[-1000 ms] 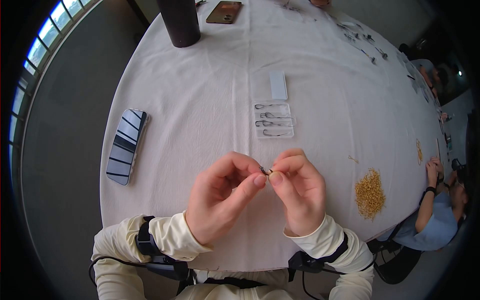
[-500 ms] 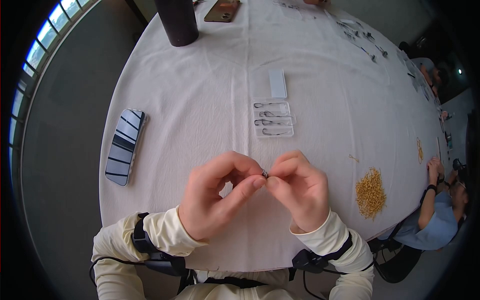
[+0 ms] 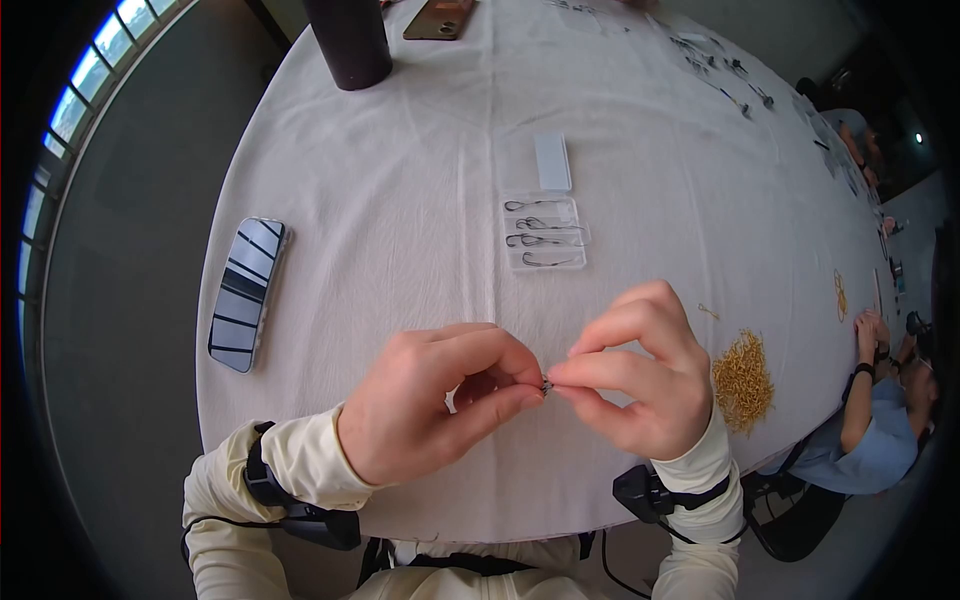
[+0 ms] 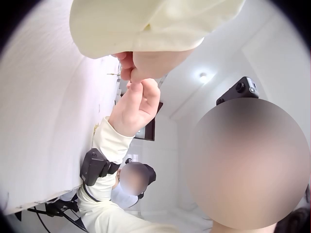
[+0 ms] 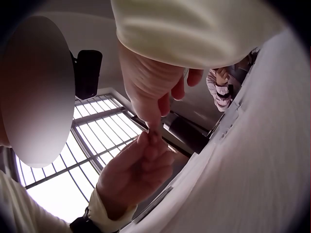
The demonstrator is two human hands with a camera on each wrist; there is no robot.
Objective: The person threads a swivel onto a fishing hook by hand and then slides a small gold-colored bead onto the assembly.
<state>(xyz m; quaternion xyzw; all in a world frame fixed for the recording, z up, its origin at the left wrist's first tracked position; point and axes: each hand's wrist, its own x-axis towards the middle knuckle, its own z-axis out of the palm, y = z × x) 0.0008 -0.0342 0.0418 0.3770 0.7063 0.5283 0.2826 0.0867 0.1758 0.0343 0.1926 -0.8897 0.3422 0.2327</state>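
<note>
Towards the table's (image 3: 380, 220) near edge, a small dark piece (image 3: 546, 385) is pinched by left hand (image 3: 425, 395) and right hand (image 3: 660, 390) fingertips, best steadied lightly.

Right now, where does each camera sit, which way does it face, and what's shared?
Head: worn on the head, facing forward and down at a clear box; left hand, right hand, sleeves show.
Left wrist: worn there, facing past both hands toward the ceiling; sleeves, head show.
Right wrist: worn there, facing past both hands toward the window; sleeves, head show.
Wrist views share: meeting fingertips, tablecloth.
</note>
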